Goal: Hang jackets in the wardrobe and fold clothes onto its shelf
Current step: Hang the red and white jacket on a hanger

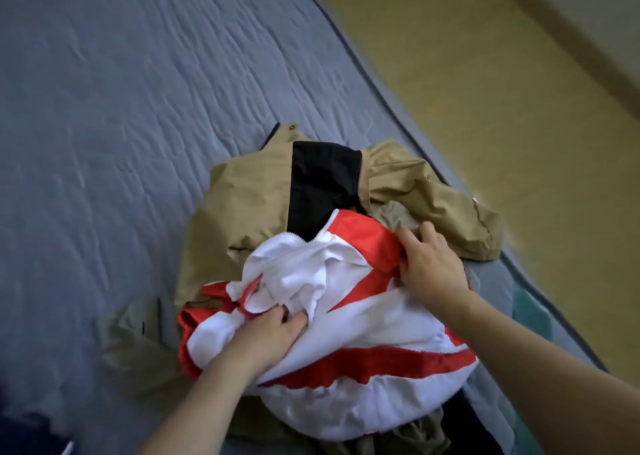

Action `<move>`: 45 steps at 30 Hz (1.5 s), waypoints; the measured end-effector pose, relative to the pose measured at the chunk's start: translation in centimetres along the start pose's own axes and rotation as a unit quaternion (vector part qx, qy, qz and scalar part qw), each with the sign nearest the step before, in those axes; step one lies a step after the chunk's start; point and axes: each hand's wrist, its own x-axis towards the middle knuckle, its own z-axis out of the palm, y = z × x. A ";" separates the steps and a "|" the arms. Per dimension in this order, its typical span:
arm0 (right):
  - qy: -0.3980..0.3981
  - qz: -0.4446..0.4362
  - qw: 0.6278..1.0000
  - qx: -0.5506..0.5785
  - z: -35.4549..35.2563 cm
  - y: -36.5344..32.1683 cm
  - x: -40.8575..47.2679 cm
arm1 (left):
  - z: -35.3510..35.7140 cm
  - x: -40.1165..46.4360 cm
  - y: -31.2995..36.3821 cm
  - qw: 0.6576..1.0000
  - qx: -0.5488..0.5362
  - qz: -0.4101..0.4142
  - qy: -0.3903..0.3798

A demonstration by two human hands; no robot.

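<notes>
Head view. The grey quilted mattress (121,108) fills the frame from 9 to 12 o'clock; a yellow floor (467,91) runs along its edge from 1 to 3 o'clock. On the mattress, at centre toward 5 o'clock, lies a heap of clothes. The tan-and-black jacket (249,195) forms the lower layer, spread flat, one sleeve reaching to 3 o'clock near the mattress edge. On top of it, crumpled, sits the red-and-white jacket (363,368), its zipper edge showing at the upper fold. No wardrobe and no hanger are in view.

My left hand (270,337), entering from 7 o'clock, has its fingers curled into the white folds at the jacket's middle and grips a bunch of cloth. My right hand (429,264), entering from 4 o'clock, lies on the red band at the jacket's 2 o'clock side, fingers bent over the edge; the fingertips are partly buried, so I judge it a grip on the jacket, not a mere press.

Risks, as I judge them: both holds take bunched cloth, not collar or shoulders, so a lift may bring the jacket up twisted or inside out. A sleeve may snag the tan jacket beneath and drag it toward the nearby edge and the floor.
</notes>
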 end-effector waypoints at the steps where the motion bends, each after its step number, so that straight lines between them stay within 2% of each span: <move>1: -0.023 -0.003 1.000 0.002 -0.8 -0.3 -0.7 | -0.7 -1.4 0.1 0.998 -0.051 -0.026 -0.031; 3: -0.094 0.010 0.995 0.043 -3.0 -1.3 -1.9 | -2.8 -4.9 0.2 0.991 -0.118 -0.049 -0.042; 6: -0.192 -0.002 0.976 0.099 -7.8 -4.0 -4.4 | -7.0 -12.5 1.3 0.963 -0.267 -0.045 0.005; 8: -0.173 -0.020 0.974 0.142 -11.9 -7.0 -6.5 | -10.3 -18.6 2.7 0.924 -0.371 -0.051 0.071; 10: -0.121 -0.050 0.972 0.195 -16.8 -10.4 -8.8 | -13.3 -25.2 4.3 0.886 -0.443 -0.055 0.130; 13: -0.092 -0.113 0.924 0.353 -25.6 -15.9 -12.7 | -17.0 -36.3 5.5 0.837 -0.498 -0.030 0.223; 15: -0.072 -0.178 0.899 0.394 -31.5 -19.6 -15.3 | -18.9 -44.5 5.2 0.789 -0.538 -0.007 0.297; 18: -0.043 -0.302 0.861 0.407 -39.4 -26.4 -19.6 | -21.7 -56.5 3.1 0.708 -0.568 0.023 0.418; 21: -0.057 -0.424 0.815 0.390 -46.0 -34.4 -25.0 | -23.1 -67.3 0.1 0.646 -0.556 0.030 0.522; 23: -0.101 -0.484 0.784 0.376 -49.7 -39.8 -29.5 | -23.2 -73.2 -1.8 0.611 -0.545 0.046 0.573; 25: -0.187 -0.535 0.736 0.371 -52.7 -45.8 -35.4 | -22.4 -79.0 -4.5 0.568 -0.530 0.050 0.627; 27: -0.221 -0.575 0.707 0.347 -55.0 -49.5 -38.9 | -22.0 -81.6 -6.5 0.559 -0.520 0.056 0.643; 30: -0.151 -0.700 0.639 0.281 -57.7 -56.9 -47.0 | -20.2 -87.8 -11.9 0.523 -0.512 0.064 0.678; 32: -0.083 -0.771 0.578 0.257 -59.1 -61.6 -52.4 | -19.1 -92.1 -16.3 0.511 -0.511 0.053 0.689; 34: -0.024 -0.814 0.528 0.241 -60.3 -66.3 -57.6 | -18.4 -96.8 -20.8 0.518 -0.495 0.030 0.697; 36: 0.002 -0.837 0.498 0.226 -60.9 -70.7 -62.6 | -18.8 -101.1 -24.9 0.517 -0.435 -0.022 0.737; 37: 0.011 -0.847 0.484 0.220 -61.2 -72.8 -65.0 | -19.4 -102.9 -26.7 0.501 -0.410 -0.032 0.761; 38: 0.018 -0.856 0.469 0.217 -61.3 -74.7 -67.3 | -20.4 -104.6 -28.2 0.486 -0.394 -0.024 0.780; 39: 0.025 -0.863 0.455 0.218 -61.4 -76.7 -69.5 | -21.6 -106.2 -29.5 0.489 -0.381 -0.008 0.785; 40: 0.031 -0.869 0.440 0.222 -61.5 -78.4 -71.7 | -23.1 -107.8 -30.8 0.513 -0.368 0.009 0.776; 43: 0.049 -0.887 0.403 0.221 -61.8 -83.6 -77.5 | -27.9 -111.2 -35.0 0.631 -0.383 0.014 0.674; 44: 0.053 -0.893 0.393 0.210 -61.8 -85.3 -79.0 | -29.2 -112.1 -36.3 0.653 -0.384 -0.016 0.653; 45: 0.054 -0.897 0.389 0.204 -61.8 -87.1 -80.4 | -30.3 -113.0 -37.7 0.650 -0.385 -0.048 0.653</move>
